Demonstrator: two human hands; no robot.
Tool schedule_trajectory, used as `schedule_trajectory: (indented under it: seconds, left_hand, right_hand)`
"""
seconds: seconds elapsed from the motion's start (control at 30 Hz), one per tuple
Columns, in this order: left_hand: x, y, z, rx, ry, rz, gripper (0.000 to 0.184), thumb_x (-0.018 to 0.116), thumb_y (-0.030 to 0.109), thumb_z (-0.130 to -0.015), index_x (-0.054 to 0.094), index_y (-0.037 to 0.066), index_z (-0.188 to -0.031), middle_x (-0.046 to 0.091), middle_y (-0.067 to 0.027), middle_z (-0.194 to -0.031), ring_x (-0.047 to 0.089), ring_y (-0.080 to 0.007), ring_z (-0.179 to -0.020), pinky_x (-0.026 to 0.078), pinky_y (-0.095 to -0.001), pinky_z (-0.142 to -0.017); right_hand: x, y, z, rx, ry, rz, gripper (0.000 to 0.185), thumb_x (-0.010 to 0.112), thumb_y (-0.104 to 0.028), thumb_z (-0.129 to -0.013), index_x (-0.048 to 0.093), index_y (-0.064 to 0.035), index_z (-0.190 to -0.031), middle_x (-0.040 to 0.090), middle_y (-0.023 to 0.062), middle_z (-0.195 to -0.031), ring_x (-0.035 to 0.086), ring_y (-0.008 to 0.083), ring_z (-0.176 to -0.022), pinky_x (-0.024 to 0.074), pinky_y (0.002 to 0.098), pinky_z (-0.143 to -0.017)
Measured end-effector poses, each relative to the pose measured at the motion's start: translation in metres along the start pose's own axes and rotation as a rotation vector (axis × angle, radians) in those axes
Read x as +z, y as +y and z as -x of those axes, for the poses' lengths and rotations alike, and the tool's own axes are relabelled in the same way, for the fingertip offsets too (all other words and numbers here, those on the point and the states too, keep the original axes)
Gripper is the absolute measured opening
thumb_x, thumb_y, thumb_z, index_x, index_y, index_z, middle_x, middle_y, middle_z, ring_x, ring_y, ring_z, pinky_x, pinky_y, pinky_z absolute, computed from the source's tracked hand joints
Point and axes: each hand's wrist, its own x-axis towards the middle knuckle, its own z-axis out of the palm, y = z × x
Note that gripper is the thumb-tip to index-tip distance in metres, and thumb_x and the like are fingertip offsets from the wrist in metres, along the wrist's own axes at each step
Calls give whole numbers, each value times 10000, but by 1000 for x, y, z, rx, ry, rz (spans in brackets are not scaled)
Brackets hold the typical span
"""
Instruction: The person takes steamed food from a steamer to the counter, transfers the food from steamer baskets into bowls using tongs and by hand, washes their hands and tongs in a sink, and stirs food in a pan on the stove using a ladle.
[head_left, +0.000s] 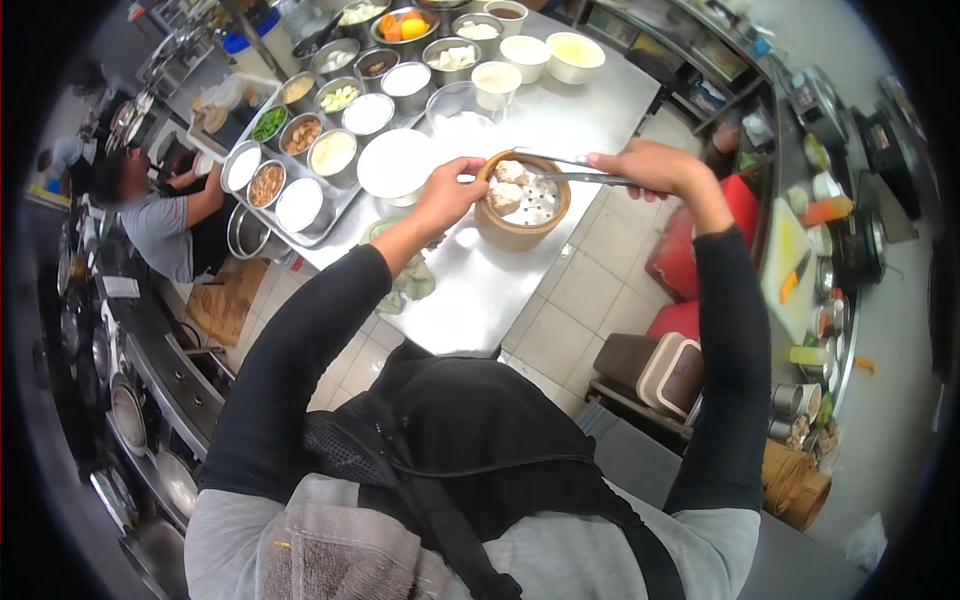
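Observation:
A round bamboo steamer (513,237) sits near the right edge of the steel table, with several pale dumplings (507,194) at its left side and a white perforated base showing beside them. My left hand (458,192) pinches the steamer's left rim between fingers and thumb. In my right hand (648,168) are metal tongs (598,179), held from the right. Their two arms reach over the steamer, apart from each other, and the tips lie near the dumplings. Whether the tips touch a dumpling I cannot tell. A greenish cloth (410,285) lies on the table below my left forearm.
Several metal bowls of ingredients (333,152) stand on a tray at the table's left. White tubs (575,58) stand at the back. A co-worker (165,225) is at the far left. Red containers (680,240) and a counter with a cutting board (790,265) are at right.

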Motion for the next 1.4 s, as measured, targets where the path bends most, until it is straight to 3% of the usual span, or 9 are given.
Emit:
schedule_trajectory:
  seconds: [0.43, 0.7, 0.87, 0.97, 1.0, 1.07, 1.17, 1.27, 1.4]
  left_hand:
    - [-4, -14, -1, -21, -38, 168, 503, 693, 130, -835, 615, -20, -1309, 646, -126, -1190, 619, -188, -1035, 485, -291, -914]
    - [-7, -17, -5, 4, 16, 84, 485, 716, 156, -805, 659, 12, -1265, 567, -165, -1258, 591, -250, -1119, 484, -328, -946]
    - [1, -20, -2, -21, 87, 151, 461, 715, 169, -799, 677, 11, -1231, 545, -171, -1298, 587, -284, -1122, 476, -348, -977]
    - [27, -21, 20, 35, 245, -31, 643, 747, 253, -813, 546, -11, -1365, 473, -214, -1381, 552, -314, -1198, 457, -361, -1011]
    - [49, -18, 35, -84, 358, 67, 770, 760, 303, -817, 425, -23, -1429, 429, -242, -1416, 512, -323, -1252, 434, -369, -1039]
    - [91, -12, 55, -296, 429, 204, 1078, 785, 418, -819, 119, -51, -1525, 339, -305, -1469, 395, -324, -1378, 363, -390, -1113]
    - [125, -9, 54, -63, 527, 122, 995, 746, 290, -825, 141, -47, -1539, 398, -236, -1463, 446, -283, -1336, 374, -347, -1099]
    - [101, -17, 47, -135, 435, 208, 915, 694, 213, -822, 197, -4, -1560, 519, -217, -1392, 508, -269, -1272, 419, -321, -1040]
    - [78, -3, 48, -180, 313, 228, 954, 685, 226, -817, 151, 44, -1586, 430, -207, -1485, 447, -285, -1348, 368, -337, -1090]
  right_hand:
    - [13, -13, -3, 132, -41, -100, 730, 536, -744, -850, 614, -60, -604, 544, 19, -550, 478, 126, -433, 358, 290, -398]
    - [16, -6, -30, 26, -61, -4, 760, 546, -767, -818, 696, -26, -744, 571, 41, -581, 539, 131, -459, 392, 297, -375]
    - [-9, 1, -31, -19, -121, -17, 712, 519, -702, -896, 689, -30, -734, 550, 22, -574, 496, 116, -442, 396, 284, -411]
    - [-25, 7, -34, -135, -121, 17, 693, 462, -659, -948, 696, -18, -832, 563, 28, -604, 508, 116, -458, 413, 272, -433]
    - [-30, 7, -35, -160, -193, 15, 634, 412, -605, -993, 676, -29, -996, 581, 36, -657, 528, 117, -494, 428, 265, -453]
    - [-29, 17, -41, -262, -230, 35, 602, 399, -584, -1004, 658, -42, -1048, 586, 41, -680, 534, 118, -511, 431, 267, -454]
    - [-29, 24, -51, -367, -271, 109, 532, 363, -531, -1030, 621, -77, -1134, 594, 47, -732, 549, 118, -555, 436, 267, -459]
    - [-32, 27, -56, -383, -305, 149, 531, 356, -530, -1029, 616, -77, -1127, 593, 53, -734, 549, 122, -560, 438, 262, -463]
    - [-29, 27, -61, -392, -306, 93, 529, 342, -535, -1022, 594, -83, -1133, 576, 55, -743, 498, 124, -525, 406, 263, -442]
